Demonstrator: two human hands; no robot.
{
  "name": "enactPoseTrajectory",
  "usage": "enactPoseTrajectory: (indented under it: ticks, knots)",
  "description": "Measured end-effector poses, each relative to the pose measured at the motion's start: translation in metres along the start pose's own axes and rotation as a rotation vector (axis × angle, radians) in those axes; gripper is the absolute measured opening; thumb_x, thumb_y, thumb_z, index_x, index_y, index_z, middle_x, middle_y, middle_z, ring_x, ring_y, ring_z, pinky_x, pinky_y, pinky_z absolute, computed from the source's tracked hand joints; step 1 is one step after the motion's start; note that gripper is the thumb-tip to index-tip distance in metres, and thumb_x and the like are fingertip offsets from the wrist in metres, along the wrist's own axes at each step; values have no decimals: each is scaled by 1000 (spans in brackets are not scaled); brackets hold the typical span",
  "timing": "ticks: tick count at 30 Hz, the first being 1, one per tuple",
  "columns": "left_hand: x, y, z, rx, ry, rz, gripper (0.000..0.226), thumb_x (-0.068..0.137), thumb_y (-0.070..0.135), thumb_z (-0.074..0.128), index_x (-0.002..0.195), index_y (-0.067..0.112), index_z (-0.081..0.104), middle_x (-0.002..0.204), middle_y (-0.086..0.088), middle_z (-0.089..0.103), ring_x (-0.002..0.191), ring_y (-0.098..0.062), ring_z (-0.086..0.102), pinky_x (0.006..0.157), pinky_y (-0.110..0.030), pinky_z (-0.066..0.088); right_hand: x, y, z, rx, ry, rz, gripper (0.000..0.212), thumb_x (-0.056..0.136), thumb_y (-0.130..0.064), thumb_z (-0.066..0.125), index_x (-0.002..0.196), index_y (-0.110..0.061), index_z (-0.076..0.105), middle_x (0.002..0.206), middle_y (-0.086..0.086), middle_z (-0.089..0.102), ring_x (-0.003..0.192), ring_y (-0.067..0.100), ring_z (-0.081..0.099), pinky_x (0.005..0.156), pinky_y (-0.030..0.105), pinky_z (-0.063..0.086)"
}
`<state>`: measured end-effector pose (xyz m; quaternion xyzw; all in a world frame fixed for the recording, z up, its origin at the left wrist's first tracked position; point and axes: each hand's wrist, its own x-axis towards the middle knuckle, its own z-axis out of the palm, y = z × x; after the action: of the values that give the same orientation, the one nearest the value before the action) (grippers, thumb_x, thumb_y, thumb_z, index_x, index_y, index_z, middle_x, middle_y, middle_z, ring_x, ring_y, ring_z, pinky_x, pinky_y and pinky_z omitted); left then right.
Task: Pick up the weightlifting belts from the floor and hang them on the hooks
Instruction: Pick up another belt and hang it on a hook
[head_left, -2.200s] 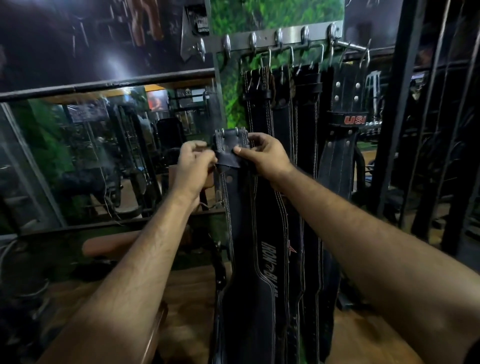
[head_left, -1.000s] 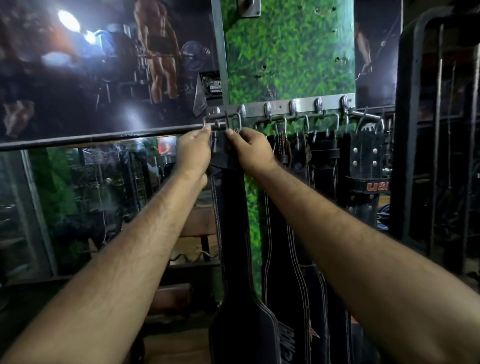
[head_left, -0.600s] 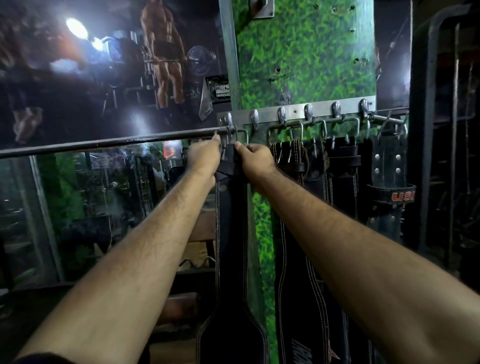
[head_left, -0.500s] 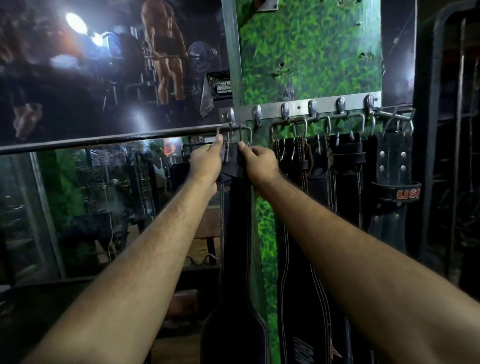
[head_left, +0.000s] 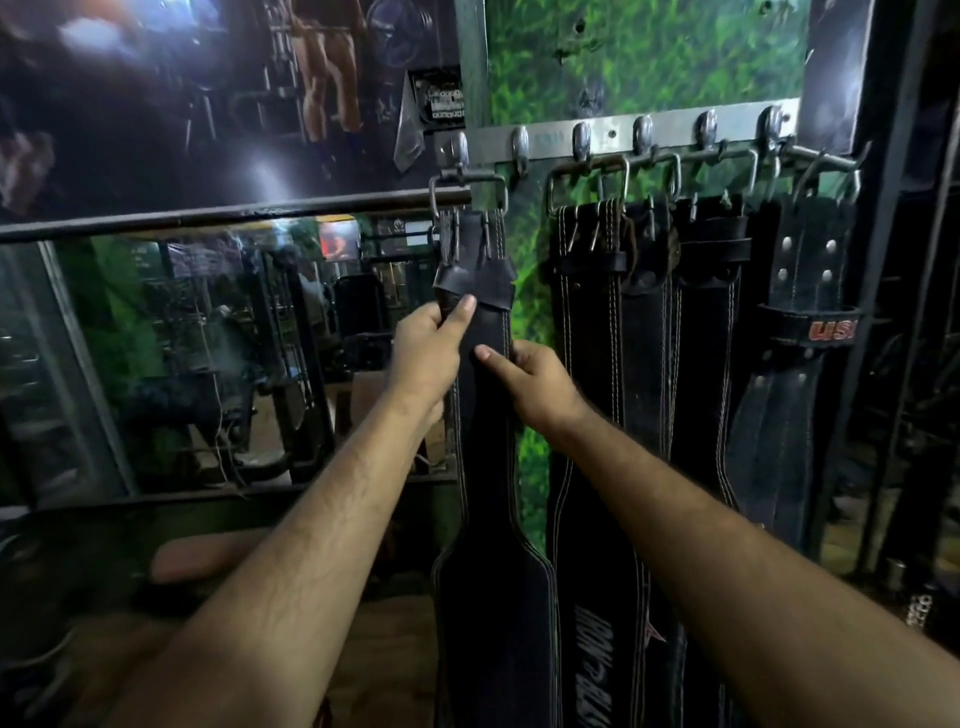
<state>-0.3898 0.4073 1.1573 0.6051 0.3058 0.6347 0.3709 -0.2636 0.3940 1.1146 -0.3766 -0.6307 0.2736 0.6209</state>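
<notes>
Belt (head_left: 483, 395) hangs by its buckle (head_left: 467, 182) from the rack's (head_left: 623, 136) leftmost hook. Left hand (head_left: 423, 356) and right hand (head_left: 535, 382) both pinch the strap below the buckle, likely steadying it to hang straight.

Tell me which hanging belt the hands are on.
The leftmost belt, hanging alone from the first hook; left hand and right hand grip it. The others hang untouched to its right.
</notes>
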Motion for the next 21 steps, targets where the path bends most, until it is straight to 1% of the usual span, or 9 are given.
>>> enactPoseTrajectory:
  ticks: [2,5,7,10,13,14,16,19,21]
  knots:
    - [-7,-17,-2,-36,-8,-24,60,77,49,72,89,-8,62,86,-15,65,81,-24,58,75,-41,47,-7,12,-2,-37,-24,24,22,96,-32,68,80,-17,71,81,2,75,70,14,68,68,39,57]
    - [-25,-29,-2,-37,-18,-28,26,92,27,69,86,2,69,86,-11,71,82,-22,64,76,-39,52,-22,41,-6,-90,-89,75,38,84,-54,69,90,-16,75,92,13,79,82,32,74,76,58,60]
    - [-33,-42,-5,-42,-32,-59,16,93,22,69,85,8,71,87,-8,74,82,-21,68,78,-43,58,-40,63,-7,-78,-127,104,25,90,-42,70,88,-17,75,92,9,79,82,25,73,78,50,60]
    - [-44,-75,-10,-15,-55,-108,49,82,38,78,96,-7,64,94,-18,72,87,-27,65,84,-60,55,-68,89,-4,-55,-147,144,14,97,-21,68,84,-21,74,86,-2,77,79,12,68,75,35,56]
    - [-72,-113,-15,19,-97,-161,14,92,19,69,102,8,70,99,-7,77,94,-19,72,88,-43,59,-87,112,-2,-38,-126,174,15,97,-16,67,86,-24,73,81,-10,76,76,2,67,70,23,52]
    - [-83,-127,-17,56,-101,-171,13,93,19,68,104,12,70,100,-5,77,94,-17,72,89,-42,59,-92,121,-1,-44,-138,187,13,97,-16,68,88,-25,73,83,-11,76,78,2,68,72,22,52]
    - [-100,-151,-23,155,-107,-170,28,91,33,71,102,8,68,95,-11,76,89,-16,71,86,-46,58,-103,137,1,-56,-148,199,11,97,-19,68,93,-27,74,88,-11,77,84,3,69,76,27,53]
    - [-110,-181,-33,241,-100,-136,47,88,46,70,96,0,66,90,-20,74,86,-34,71,83,-55,56,-112,153,5,-46,-140,194,6,94,-31,70,95,-34,75,95,-10,77,92,8,71,84,37,57]
    - [-112,-202,-42,315,-117,-141,62,84,62,68,88,0,65,85,-22,72,85,-44,68,78,-60,54,-114,163,7,-50,-142,196,16,89,-40,73,102,-31,76,103,-5,79,99,15,74,91,46,59]
